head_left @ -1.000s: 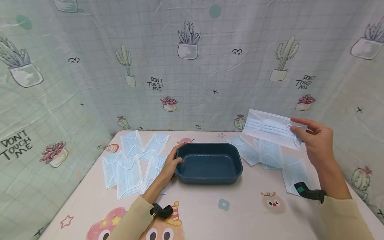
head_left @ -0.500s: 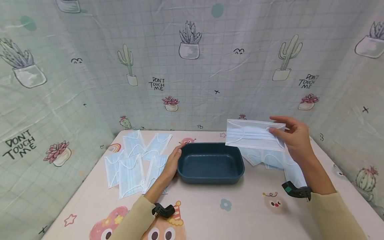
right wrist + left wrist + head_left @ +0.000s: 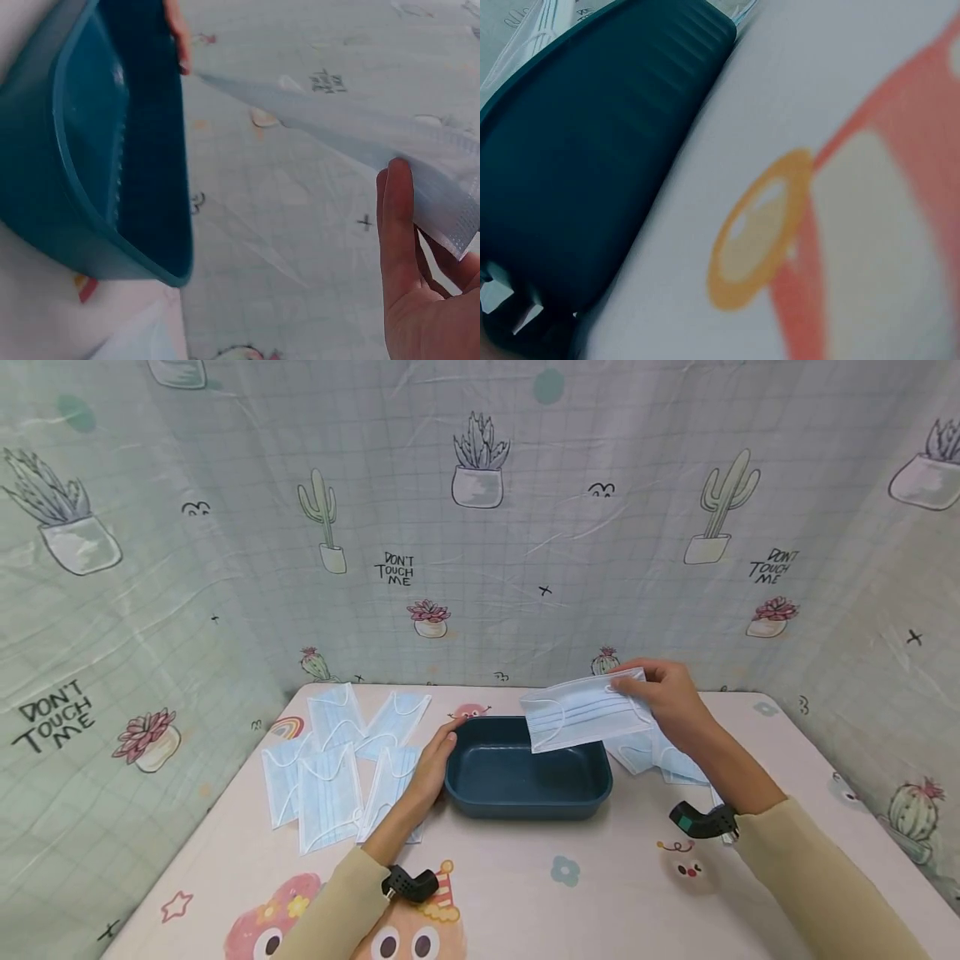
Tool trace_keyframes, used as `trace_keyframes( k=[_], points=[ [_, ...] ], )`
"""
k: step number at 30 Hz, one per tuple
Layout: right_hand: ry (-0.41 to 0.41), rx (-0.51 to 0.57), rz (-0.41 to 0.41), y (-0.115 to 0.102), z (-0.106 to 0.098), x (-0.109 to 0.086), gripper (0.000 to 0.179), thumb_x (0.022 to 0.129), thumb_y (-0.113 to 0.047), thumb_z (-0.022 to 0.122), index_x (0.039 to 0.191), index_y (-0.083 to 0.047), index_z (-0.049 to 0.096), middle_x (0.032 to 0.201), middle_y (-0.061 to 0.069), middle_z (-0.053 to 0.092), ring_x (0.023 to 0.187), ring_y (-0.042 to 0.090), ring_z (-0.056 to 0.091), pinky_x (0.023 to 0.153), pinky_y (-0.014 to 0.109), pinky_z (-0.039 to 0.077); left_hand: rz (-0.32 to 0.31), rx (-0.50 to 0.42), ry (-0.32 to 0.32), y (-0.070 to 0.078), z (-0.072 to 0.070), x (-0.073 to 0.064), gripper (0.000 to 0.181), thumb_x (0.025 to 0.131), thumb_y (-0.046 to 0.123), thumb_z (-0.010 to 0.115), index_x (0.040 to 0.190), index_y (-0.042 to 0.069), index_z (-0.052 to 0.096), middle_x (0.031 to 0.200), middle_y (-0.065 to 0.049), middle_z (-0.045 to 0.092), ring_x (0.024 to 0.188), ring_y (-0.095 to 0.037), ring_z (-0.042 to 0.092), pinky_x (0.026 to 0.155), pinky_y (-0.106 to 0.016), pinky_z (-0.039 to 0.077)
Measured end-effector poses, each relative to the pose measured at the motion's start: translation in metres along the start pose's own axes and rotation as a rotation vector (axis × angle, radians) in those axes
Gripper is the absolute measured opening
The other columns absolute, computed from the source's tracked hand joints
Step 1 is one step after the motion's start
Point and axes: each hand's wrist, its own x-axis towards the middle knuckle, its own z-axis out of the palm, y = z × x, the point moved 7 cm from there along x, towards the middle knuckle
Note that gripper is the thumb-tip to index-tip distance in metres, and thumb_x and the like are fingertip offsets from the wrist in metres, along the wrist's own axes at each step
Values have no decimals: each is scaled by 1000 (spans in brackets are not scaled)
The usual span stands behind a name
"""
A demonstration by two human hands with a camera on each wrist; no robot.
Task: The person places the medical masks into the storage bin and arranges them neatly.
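Observation:
My right hand [image 3: 663, 697] pinches a pale blue pleated face mask [image 3: 577, 714] by its right end, between thumb and fingers. The mask stretches out to the left, above the back right of a dark blue rectangular box [image 3: 528, 807]; its ear loop shows. In the right wrist view the mask [image 3: 337, 124] appears nearly edge-on, with the fingers [image 3: 397, 217] on it. My left hand [image 3: 431, 768] rests along the box's left end, its fingers fairly straight. The left wrist view shows the box's outer wall [image 3: 577, 150], with the hand mostly out of frame.
Several masks [image 3: 330, 797] lie in a loose, overlapping group left of the box. More masks [image 3: 678, 764] lie to its right, partly hidden by the right hand and forearm. A printed cloth [image 3: 525, 552] hangs behind the patterned table [image 3: 540, 918].
My right hand has carried the mask left, from above the masks on the right to over the box. The left thumb, earlier inside the box's rim, has drawn back to its edge.

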Motion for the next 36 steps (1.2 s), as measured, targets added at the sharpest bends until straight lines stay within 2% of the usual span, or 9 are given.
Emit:
trace_keyframes(
  k=[4, 8, 10, 12, 15, 18, 21, 25, 36],
  points=[
    [-86, 54, 67, 7, 20, 9, 43, 103, -20, 64, 137, 5, 57, 129, 15, 54, 91, 14, 69, 82, 22, 62, 10, 2, 12, 0, -2, 1, 45, 112, 22, 36, 154, 8, 47, 163, -12, 45, 157, -32, 29, 130, -55, 17],
    [-140, 43, 104, 16, 39, 15, 38, 101, -12, 62, 136, 4, 57, 145, 20, 44, 103, 22, 62, 83, 20, 60, 20, 12, 9, -1, -2, 1, 44, 112, 24, 37, 153, 11, 50, 162, -9, 46, 158, -31, 29, 131, -54, 16],
    [-151, 0, 106, 22, 47, 18, 36, 101, -9, 62, 135, 1, 58, 152, 20, 41, 113, 27, 57, 91, 25, 56, 21, 8, 5, -1, -2, 2, 44, 112, 24, 37, 153, 11, 49, 162, -9, 46, 158, -30, 29, 131, -53, 16],
    [-145, -58, 102, 28, 54, 21, 35, 100, -7, 62, 134, -3, 60, 155, 19, 42, 122, 32, 52, 104, 37, 50, 24, 5, 1, -1, -2, 2, 44, 113, 23, 36, 153, 10, 49, 162, -9, 46, 158, -30, 29, 131, -53, 16],
    [-143, -150, 81, 36, 65, 25, 31, 98, -6, 63, 129, -5, 64, 154, 16, 47, 133, 35, 45, 114, 54, 39, 16, 2, 1, -2, -2, 2, 44, 113, 22, 36, 153, 11, 49, 162, -9, 46, 158, -30, 29, 131, -53, 16],
    [-162, -195, 54, 41, 75, 26, 23, 98, -3, 61, 120, -4, 67, 149, 17, 53, 136, 37, 46, 118, 61, 33, 4, 2, 1, -3, -2, 1, 44, 113, 23, 36, 153, 13, 49, 162, -8, 45, 158, -30, 29, 131, -53, 16],
    [-195, -220, 36, 45, 84, 28, 21, 97, -2, 58, 112, -3, 73, 144, 19, 58, 141, 38, 45, 122, 63, 29, -3, 6, 1, -3, -2, 1, 44, 113, 24, 36, 154, 14, 49, 163, -7, 45, 158, -30, 28, 131, -53, 16],
    [-237, -267, 35, 48, 93, 29, 25, 98, -3, 57, 110, -4, 79, 144, 19, 61, 145, 38, 44, 124, 63, 27, -3, 7, 1, -4, -2, 1, 45, 113, 24, 36, 154, 13, 48, 163, -8, 45, 158, -30, 28, 131, -54, 16],
    [-251, -370, 46, 50, 109, 34, 23, 92, -4, 66, 109, -6, 81, 139, 17, 65, 140, 38, 50, 120, 61, 35, -4, 23, -6, -3, -3, 2, 45, 113, 26, 36, 155, 17, 48, 163, -7, 44, 158, -30, 29, 131, -55, 16]
  ],
)
